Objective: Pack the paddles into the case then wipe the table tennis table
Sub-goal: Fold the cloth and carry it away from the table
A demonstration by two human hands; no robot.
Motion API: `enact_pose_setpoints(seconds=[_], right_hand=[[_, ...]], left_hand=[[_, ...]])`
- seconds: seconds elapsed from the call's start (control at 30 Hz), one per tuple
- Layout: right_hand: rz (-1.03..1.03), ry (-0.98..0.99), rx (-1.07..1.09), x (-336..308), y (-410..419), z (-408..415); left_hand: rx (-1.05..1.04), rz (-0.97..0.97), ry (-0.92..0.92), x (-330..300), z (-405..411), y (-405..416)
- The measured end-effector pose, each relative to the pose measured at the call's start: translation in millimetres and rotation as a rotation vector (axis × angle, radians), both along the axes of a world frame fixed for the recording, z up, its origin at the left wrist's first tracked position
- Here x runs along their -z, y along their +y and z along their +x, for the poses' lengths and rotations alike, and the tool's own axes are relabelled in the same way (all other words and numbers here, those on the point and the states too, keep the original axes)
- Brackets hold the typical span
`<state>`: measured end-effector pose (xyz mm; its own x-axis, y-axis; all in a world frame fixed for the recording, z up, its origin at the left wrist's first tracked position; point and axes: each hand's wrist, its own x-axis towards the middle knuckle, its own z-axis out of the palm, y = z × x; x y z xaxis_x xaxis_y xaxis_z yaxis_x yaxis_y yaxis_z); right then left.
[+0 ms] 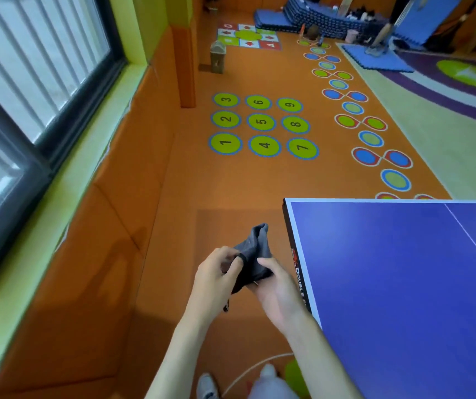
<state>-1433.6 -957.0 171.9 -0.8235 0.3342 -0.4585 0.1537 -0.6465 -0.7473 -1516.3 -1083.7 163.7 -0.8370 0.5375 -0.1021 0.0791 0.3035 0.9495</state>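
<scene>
Head view, lower centre: left hand and right hand both grip dark cloth beside table tennis table; no paddles or case visible, wiping seemingly not begun.

Cloth: dark grey, crumpled and bunched; held in the air beside the table's left edge, above the orange floor; upper fold stands open, a lower corner hangs down.
Table tennis table: blue top, white border and white centre line; dark side edge with white lettering, partly hidden; near left corner in view; nothing lies on the visible top.
</scene>
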Motion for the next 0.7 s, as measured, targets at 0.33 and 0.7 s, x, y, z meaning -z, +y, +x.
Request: enact_pose_setpoints(seconds=[0.33,0.7], right_hand=[[-0.028,-0.104,-0.097,18,45,-95],[-0.022,-0.072,-0.217,8,134,-202]], left_hand=[[-0.179,0.023,-0.097,8,-61,43],[-0.323,-0.254,0.138,-1,-150,144]])
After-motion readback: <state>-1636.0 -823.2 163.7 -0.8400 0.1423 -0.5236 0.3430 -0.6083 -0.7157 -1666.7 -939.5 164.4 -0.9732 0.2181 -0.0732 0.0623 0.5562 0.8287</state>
